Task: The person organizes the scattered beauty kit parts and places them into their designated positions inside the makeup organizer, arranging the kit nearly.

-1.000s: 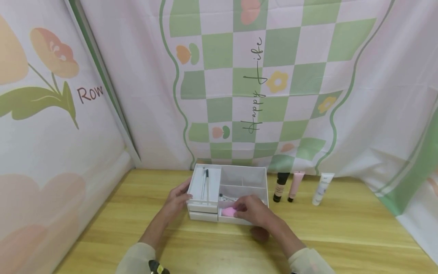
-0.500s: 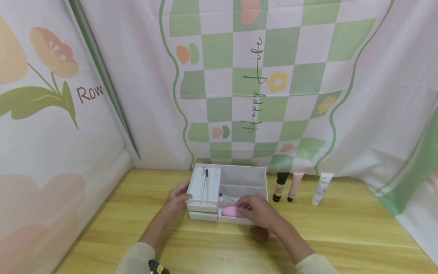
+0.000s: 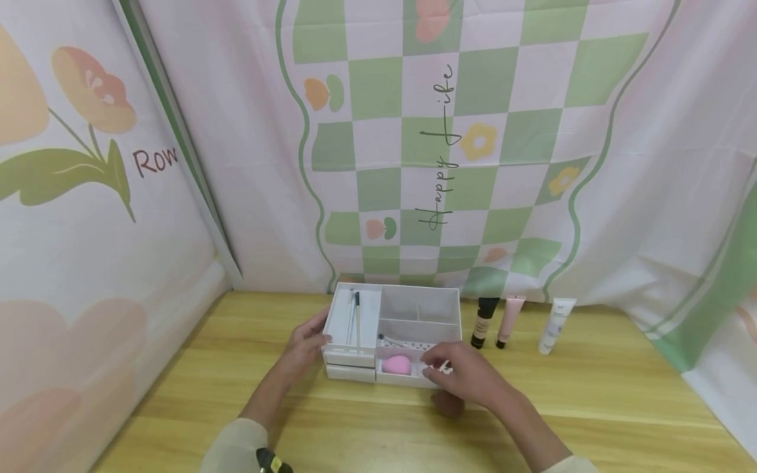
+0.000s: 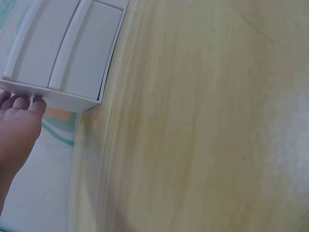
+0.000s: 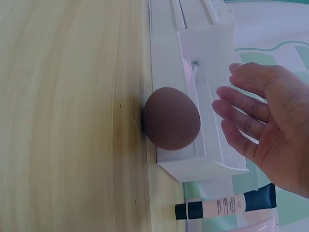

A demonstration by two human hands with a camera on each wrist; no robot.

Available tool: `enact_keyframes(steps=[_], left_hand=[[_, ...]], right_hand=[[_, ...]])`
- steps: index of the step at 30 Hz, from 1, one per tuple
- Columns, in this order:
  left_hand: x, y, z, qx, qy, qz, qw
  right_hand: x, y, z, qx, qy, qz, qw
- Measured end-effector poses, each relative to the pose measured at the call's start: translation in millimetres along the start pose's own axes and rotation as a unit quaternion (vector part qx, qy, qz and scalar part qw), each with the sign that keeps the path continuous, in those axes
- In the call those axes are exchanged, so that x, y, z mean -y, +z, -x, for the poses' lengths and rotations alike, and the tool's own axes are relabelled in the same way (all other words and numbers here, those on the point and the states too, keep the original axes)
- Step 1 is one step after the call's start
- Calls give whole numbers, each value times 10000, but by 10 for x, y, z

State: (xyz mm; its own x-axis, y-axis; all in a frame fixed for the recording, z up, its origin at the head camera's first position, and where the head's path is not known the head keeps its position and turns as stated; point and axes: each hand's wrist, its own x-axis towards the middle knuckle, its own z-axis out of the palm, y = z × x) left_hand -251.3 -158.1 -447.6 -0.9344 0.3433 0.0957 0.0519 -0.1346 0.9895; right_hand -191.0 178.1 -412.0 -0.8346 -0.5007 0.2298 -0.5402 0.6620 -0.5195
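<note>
Shifted rightward since the earlier frame is the right grip (image 3: 467,373), which is now found clear of the pink sponge (image 3: 397,365). The sponge's right end, covered by fingertips in that frame, is now exposed. No movement of the box (image 3: 422,295) or of the brown sponge (image 3: 448,404) is noted. From this, the pink sponge is judged to be released, and its placing is considered done as matters stand.

The pink sponge is located in the front compartment of the box, at the left end, just beside the drawers (image 3: 351,374). It is positioned to the left of the right grip's fingertips and is not touched by them. The right grip is seen with thumb and fingers parted and slightly bent; nothing is held. Whether the box is touched by it cannot be told.

The brown sponge is found on the tabletop (image 3: 621,387), just before the box near its right front corner. The box's left side is touched by the left grip (image 3: 304,346); how far its fingers are curled cannot be established. Brushes (image 3: 357,320) are laid in the left tray. Three tubes (image 3: 485,324) are stood right of the box.
</note>
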Motion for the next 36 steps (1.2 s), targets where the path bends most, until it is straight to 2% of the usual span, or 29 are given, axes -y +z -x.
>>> enact_keyframes(steps=[10, 18, 25, 31, 36], left_hand=[[-2, 1, 3, -59, 22, 66, 10000], [-10, -5, 6, 29, -6, 85, 10000], [-24, 13, 16, -31, -15, 97, 9999], [-27, 5, 9, 47, -6, 87, 10000], [-13, 9, 1, -28, -40, 94, 9999]], right_hand=[[-20, -37, 137, -191, 33, -147, 9997], [-55, -41, 237, -69, 52, -153, 9998], [-98, -50, 358, -53, 62, -1, 10000], [-137, -59, 440, -16, 263, 78, 9996], [-157, -40, 483, 22, 462, 113, 9989]])
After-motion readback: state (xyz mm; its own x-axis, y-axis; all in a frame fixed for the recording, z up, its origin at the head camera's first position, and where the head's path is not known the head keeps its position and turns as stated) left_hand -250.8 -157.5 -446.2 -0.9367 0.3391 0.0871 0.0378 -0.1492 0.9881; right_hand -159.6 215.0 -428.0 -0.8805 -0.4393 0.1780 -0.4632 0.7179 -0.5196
